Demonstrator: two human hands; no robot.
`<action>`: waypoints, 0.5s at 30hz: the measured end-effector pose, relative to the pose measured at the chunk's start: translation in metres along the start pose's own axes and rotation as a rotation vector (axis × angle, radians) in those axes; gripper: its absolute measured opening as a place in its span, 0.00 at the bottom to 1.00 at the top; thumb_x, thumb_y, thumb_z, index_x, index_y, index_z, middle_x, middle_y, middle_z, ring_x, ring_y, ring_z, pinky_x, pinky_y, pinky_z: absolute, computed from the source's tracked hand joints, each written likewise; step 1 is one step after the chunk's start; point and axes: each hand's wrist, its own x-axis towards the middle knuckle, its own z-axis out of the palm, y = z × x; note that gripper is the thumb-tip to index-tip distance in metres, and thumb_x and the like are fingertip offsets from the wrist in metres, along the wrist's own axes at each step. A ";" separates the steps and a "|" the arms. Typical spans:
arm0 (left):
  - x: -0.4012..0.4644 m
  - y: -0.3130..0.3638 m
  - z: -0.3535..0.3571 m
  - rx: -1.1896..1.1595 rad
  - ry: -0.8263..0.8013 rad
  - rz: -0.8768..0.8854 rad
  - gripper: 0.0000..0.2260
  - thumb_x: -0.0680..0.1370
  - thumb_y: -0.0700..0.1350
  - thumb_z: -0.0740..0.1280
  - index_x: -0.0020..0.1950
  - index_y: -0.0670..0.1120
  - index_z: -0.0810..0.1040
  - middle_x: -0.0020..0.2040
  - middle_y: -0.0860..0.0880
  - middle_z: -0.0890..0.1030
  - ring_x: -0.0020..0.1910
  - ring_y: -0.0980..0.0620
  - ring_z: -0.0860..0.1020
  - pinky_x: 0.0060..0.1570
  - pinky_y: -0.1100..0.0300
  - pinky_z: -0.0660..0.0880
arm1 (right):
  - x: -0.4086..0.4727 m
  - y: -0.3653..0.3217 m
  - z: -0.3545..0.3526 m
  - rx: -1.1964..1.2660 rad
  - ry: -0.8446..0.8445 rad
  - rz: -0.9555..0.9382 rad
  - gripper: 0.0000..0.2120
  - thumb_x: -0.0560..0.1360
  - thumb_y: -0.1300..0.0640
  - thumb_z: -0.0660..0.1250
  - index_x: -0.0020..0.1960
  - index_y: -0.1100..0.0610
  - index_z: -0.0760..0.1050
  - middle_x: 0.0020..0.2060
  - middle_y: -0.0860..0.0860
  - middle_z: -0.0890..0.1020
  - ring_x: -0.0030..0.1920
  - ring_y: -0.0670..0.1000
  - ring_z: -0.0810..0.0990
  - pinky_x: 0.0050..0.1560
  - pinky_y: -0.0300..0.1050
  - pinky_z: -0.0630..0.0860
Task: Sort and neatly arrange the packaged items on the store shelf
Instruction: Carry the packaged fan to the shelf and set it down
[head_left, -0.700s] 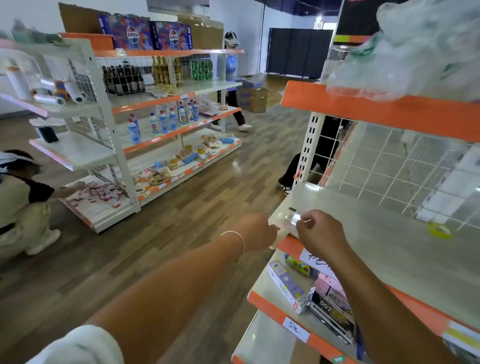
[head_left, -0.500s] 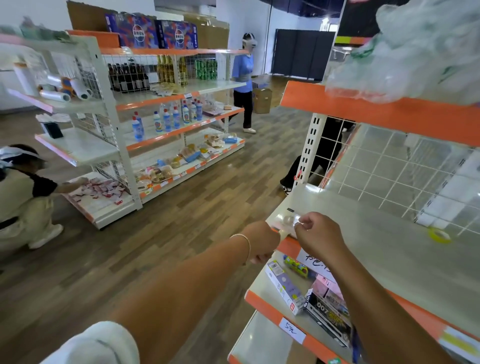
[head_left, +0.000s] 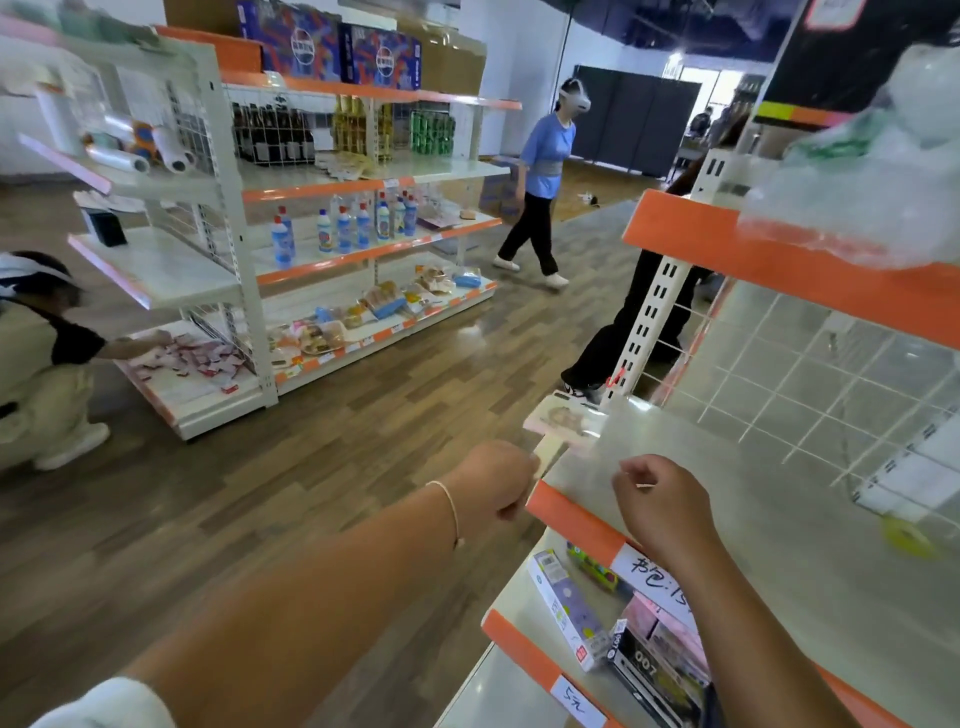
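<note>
A flat clear pack with a pale pink print (head_left: 563, 420) lies on the left front corner of the white middle shelf (head_left: 727, 499) and sticks out over its end. My left hand (head_left: 493, 488) is curled beside the shelf's orange edge and pinches the pack's near end. Over the shelf's front my right hand (head_left: 660, 504) hovers with curled fingers, apart from the pack; I see nothing in it. The shelf below holds a long purple box (head_left: 569, 608), a black box marked 007 (head_left: 649, 670) and pink boxes (head_left: 670, 634).
A yellow tape roll (head_left: 909, 540) lies at the shelf's right, by the wire grid back. Clear plastic bags (head_left: 883, 197) fill the top shelf. Across the wooden aisle is another shelf unit (head_left: 363, 249), where a person (head_left: 41, 358) crouches. Another person (head_left: 540, 182) walks behind.
My right hand has let go of the pack and drawn back to the shelf's front. The pack now lies farther out at the shelf's left corner, and my left hand sits lower.
</note>
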 end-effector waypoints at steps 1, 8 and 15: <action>0.003 0.003 -0.008 -0.072 0.020 0.005 0.13 0.80 0.39 0.60 0.34 0.44 0.69 0.27 0.46 0.69 0.22 0.50 0.67 0.25 0.62 0.63 | 0.004 -0.008 0.005 0.001 -0.001 -0.013 0.10 0.76 0.54 0.65 0.55 0.54 0.79 0.49 0.48 0.82 0.49 0.49 0.78 0.54 0.41 0.70; 0.025 0.024 -0.094 -0.165 0.118 0.129 0.13 0.82 0.43 0.60 0.38 0.42 0.72 0.29 0.46 0.72 0.24 0.51 0.67 0.25 0.63 0.64 | 0.049 -0.094 0.068 0.211 -0.071 -0.064 0.07 0.74 0.53 0.66 0.46 0.52 0.82 0.41 0.46 0.83 0.44 0.47 0.80 0.48 0.45 0.76; 0.066 0.032 -0.209 -0.150 0.153 0.175 0.13 0.82 0.46 0.60 0.39 0.43 0.73 0.31 0.47 0.73 0.27 0.51 0.69 0.27 0.61 0.67 | 0.113 -0.202 0.165 0.541 -0.223 0.161 0.16 0.78 0.50 0.61 0.40 0.59 0.79 0.38 0.57 0.83 0.37 0.53 0.81 0.38 0.47 0.79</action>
